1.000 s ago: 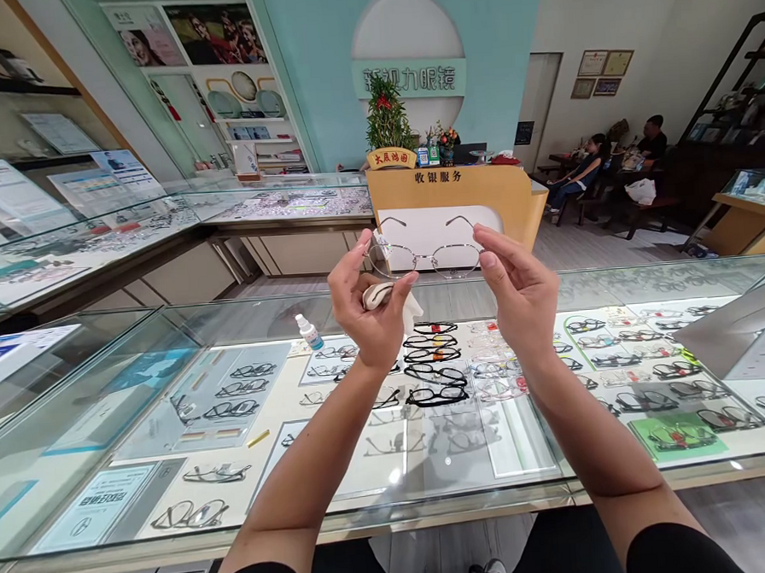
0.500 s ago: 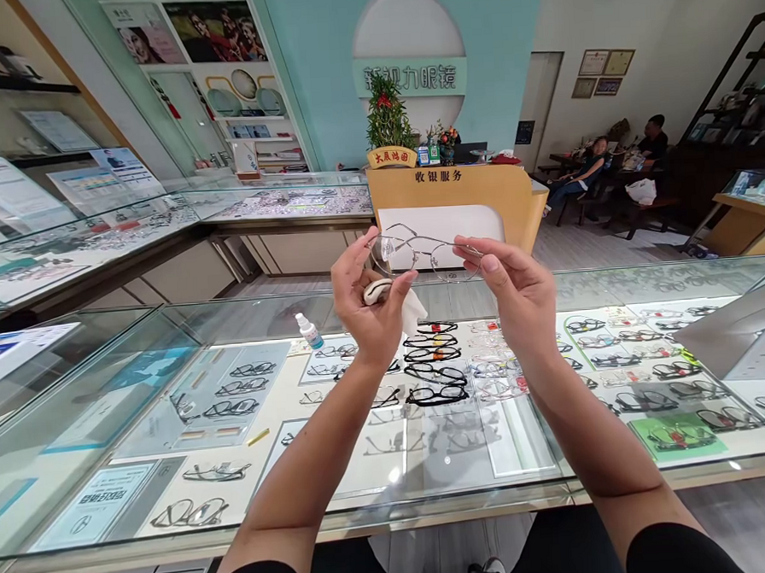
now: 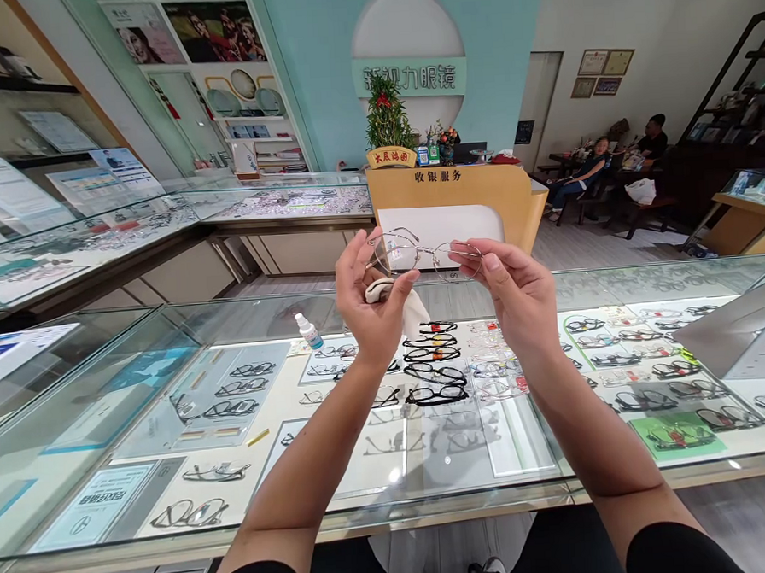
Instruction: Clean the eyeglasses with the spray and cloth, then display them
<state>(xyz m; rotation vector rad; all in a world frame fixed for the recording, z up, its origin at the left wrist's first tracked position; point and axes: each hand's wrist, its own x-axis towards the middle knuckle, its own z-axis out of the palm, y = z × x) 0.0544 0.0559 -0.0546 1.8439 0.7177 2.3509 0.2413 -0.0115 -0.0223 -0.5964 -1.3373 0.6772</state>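
A pair of thin metal-framed eyeglasses (image 3: pixel 426 250) is held up between my hands, above the glass counter. My left hand (image 3: pixel 374 300) is closed on the left side of the frame, with a white cloth (image 3: pixel 415 312) bunched in the same palm and hanging below. On the other side, my right hand (image 3: pixel 520 292) pinches the glasses between thumb and fingers near the right lens. Below them, several dark-framed glasses (image 3: pixel 437 395) lie in a column. A small spray bottle (image 3: pixel 308 331) with bluish liquid stands to the left of my left hand.
The glass display counter (image 3: pixel 242 537) spans the front, with many eyeglasses laid out. A tilted sign board (image 3: pixel 756 322) stands at the right. Beyond is a yellow reception desk (image 3: pixel 519 194) with a plant (image 3: pixel 387 119). Two people sit at the back right.
The glasses have tilted slightly in my hands, the bridge rising a little. My left hand has shifted slightly to the right with the cloth.
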